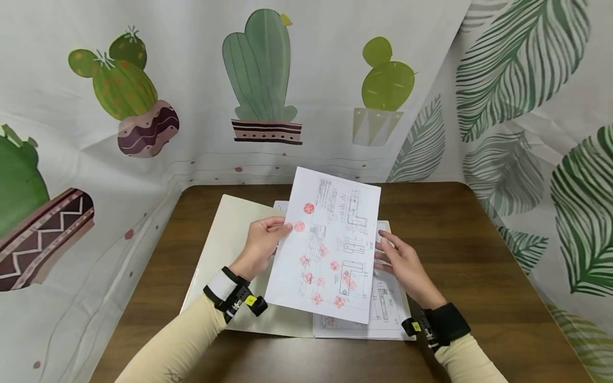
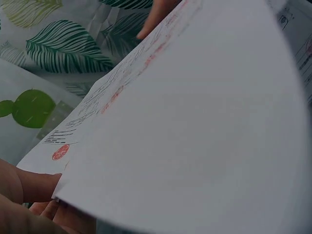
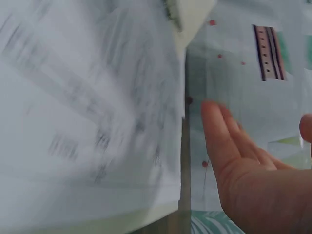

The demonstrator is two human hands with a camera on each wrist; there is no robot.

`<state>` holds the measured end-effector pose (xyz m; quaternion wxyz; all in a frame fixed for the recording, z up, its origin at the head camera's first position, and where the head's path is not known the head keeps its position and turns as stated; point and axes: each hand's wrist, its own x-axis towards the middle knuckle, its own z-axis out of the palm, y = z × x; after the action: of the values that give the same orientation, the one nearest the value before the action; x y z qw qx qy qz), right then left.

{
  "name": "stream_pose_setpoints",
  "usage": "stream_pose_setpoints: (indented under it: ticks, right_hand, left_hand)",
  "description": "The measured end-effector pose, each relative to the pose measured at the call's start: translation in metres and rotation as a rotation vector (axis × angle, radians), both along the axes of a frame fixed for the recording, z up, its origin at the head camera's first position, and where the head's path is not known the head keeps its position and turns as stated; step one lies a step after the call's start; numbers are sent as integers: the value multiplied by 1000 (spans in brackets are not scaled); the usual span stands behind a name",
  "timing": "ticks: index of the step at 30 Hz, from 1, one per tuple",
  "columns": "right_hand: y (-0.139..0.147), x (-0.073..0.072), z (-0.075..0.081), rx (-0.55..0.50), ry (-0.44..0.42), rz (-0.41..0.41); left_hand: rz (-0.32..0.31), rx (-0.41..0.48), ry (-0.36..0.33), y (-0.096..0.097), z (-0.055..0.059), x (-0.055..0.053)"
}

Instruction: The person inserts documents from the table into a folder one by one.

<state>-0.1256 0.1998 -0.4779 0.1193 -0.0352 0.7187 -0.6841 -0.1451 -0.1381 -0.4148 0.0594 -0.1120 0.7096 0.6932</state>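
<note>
In the head view a white sheet point(image 1: 287, 276) printed with technical drawings and several red stamps is held up, tilted, over an open cream folder point(image 1: 215, 239). My left hand point(image 1: 263, 242) pinches the sheet's left edge between thumb and fingers. The left wrist view shows the thumb point(image 2: 39, 186) on the printed face and fingers beneath. At the sheet's right edge is my right hand point(image 1: 402, 263), its fingertips right at the edge. Straight fingers point(image 3: 222, 131) of that hand show in the right wrist view, with nothing gripped.
More printed sheets point(image 1: 390, 314) lie in the folder's right side, partly covered by the raised sheet. The folder rests on a dark wooden table point(image 1: 455, 239). Behind the table hangs a white cloth point(image 1: 325, 64) with cacti and leaves on it.
</note>
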Motion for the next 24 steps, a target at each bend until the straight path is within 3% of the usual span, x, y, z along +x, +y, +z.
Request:
stream_pose_setpoints:
  ticks: [5, 13, 16, 20, 24]
  right_hand:
    - [-2, 0, 7, -135, -123, 69]
    - [2, 2, 7, -63, -129, 81]
    - [3, 3, 6, -48, -129, 70]
    - [10, 5, 4, -32, -128, 22]
    - [26, 5, 1, -22, -140, -21]
  left_hand:
    - [-10, -2, -13, 11, -12, 6]
    - [0, 1, 6, 21, -25, 6]
    - [-15, -41, 20, 23, -29, 8]
    - [-66, -197, 107, 25, -33, 9]
    - [-137, -477, 316, 22, -37, 9]
